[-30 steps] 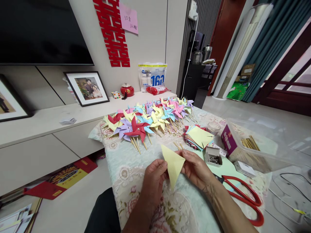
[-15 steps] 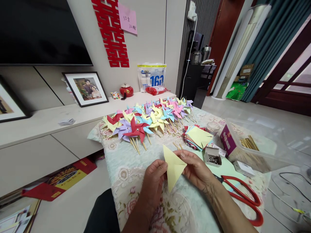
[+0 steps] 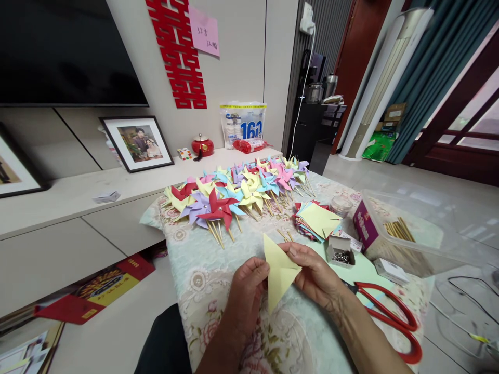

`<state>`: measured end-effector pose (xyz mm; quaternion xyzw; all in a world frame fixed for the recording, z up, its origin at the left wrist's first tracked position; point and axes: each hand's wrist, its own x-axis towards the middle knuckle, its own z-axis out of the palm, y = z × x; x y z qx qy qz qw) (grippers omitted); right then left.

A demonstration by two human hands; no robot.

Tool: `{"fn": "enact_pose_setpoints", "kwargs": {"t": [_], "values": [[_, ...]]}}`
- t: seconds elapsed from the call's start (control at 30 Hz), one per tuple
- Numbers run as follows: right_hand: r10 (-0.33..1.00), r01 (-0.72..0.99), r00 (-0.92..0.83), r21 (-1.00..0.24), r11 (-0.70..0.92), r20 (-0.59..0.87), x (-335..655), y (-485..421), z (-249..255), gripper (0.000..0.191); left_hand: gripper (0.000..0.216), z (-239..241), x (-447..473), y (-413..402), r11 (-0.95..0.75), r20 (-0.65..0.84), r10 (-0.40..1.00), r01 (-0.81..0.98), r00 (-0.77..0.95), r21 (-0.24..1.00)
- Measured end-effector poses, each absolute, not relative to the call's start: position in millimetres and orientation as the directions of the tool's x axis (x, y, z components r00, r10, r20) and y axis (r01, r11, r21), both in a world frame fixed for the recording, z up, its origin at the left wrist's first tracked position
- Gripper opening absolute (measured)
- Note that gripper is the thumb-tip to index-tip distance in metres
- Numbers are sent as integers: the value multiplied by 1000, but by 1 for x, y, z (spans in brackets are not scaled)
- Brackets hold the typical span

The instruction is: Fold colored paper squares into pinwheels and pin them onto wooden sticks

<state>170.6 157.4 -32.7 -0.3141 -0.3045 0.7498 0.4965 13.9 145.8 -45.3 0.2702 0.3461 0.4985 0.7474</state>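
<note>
Between my hands is a piece of yellow paper, folded to a triangle with slits showing near its right corner. My left hand pinches its left edge between thumb and fingers. At the right corner my right hand grips the paper, thumb on top and fingers behind. Beyond my hands several finished paper pinwheels on sticks lie in rows. To the right rests a stack of coloured paper squares, a yellow one uppermost. Scissors with red handles lie beside my right forearm.
A small box of metal pins stands open beyond my right hand. Behind it are a round clear container and a clear plastic bin holding wooden sticks. A small white box sits against the bin. A flowered cloth covers the table.
The yellow paper has shifted very slightly to the right and down along with my hands. Both hands keep their hold on it; the other things stay put.
</note>
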Motion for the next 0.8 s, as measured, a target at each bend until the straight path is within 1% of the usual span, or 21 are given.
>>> {"fn": "enact_pose_setpoints", "kwargs": {"t": [0.23,0.53,0.8], "values": [[931,-576,-325,-746,-334,-166,171,159,-34,26,19,-48,13,146,362,-236,929,-573,284,736],[916,-591,-369,-720,-363,-159,174,159,-38,30,18,-46,13,147,376,-209,922,-619,326,690],[902,-600,-408,-703,-381,-141,173,158,-38,38,16,-51,12,145,391,-192,913,-639,360,663]]}}
